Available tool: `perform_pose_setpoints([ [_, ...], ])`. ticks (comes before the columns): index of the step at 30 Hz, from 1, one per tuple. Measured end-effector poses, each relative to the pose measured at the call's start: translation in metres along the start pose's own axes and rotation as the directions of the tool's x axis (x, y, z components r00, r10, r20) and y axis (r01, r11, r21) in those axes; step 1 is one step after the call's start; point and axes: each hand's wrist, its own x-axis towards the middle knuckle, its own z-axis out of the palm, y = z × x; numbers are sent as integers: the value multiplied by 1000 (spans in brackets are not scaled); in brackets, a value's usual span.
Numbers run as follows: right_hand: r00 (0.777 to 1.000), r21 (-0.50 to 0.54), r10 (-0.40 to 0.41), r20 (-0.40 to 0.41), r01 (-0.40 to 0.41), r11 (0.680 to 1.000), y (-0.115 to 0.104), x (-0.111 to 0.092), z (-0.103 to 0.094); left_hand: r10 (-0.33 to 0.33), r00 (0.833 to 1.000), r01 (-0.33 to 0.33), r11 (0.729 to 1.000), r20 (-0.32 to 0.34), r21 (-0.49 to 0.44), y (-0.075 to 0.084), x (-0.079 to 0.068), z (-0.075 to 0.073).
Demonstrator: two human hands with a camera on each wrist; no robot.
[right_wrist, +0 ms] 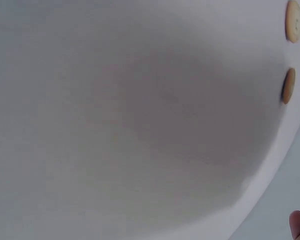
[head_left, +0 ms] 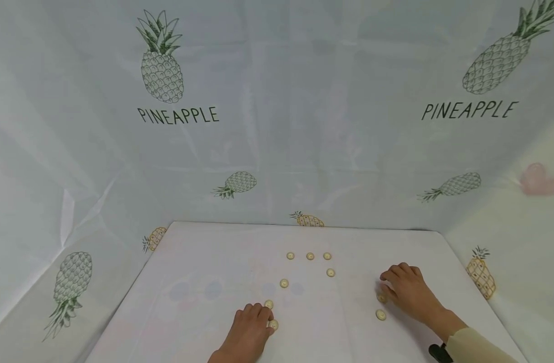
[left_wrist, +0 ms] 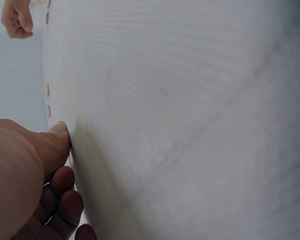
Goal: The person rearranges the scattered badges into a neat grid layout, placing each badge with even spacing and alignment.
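Small round pale-yellow buttons lie scattered on a white-covered table. My left hand (head_left: pixel 247 330) is low over the table, its thumb and index finger around a button (head_left: pixel 274 325). In the left wrist view the thumb (left_wrist: pixel 55 147) presses down at the cloth, a sliver of yellow showing at its tip. Just beyond those fingers lies another button (head_left: pixel 269 304). My right hand (head_left: pixel 408 292) hovers at the right with loosely bent fingers and nothing visible in them. Under it sits a partly covered button (head_left: pixel 381 298), with another button (head_left: pixel 380 315) nearer me.
Farther back, several buttons form a loose arc, among them a left one (head_left: pixel 284 283), a middle one (head_left: pixel 310 256) and a right one (head_left: pixel 330 273). The white tabletop (head_left: pixel 190 262) meets a pineapple-printed curtain (head_left: pixel 304 126) at its back and sides.
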Motion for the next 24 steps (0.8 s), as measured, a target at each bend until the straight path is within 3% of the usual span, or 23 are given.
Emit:
perform_pose_setpoints([
  [11, 999, 5, 13, 48, -14, 1000, -6, -22, 2, -2, 1000, 2, 1000, -18, -2, 1, 0, 1],
  [19, 999, -4, -33, 3, 33, 999, -8, -21, 11, 11, 1000, -11, 1000, -23, -16, 1, -1, 2],
  [24, 997, 48, -75, -19, 76, 996, -9, -18, 11, 26, 999, -26, 1000, -43, 6, 0, -1, 3],
])
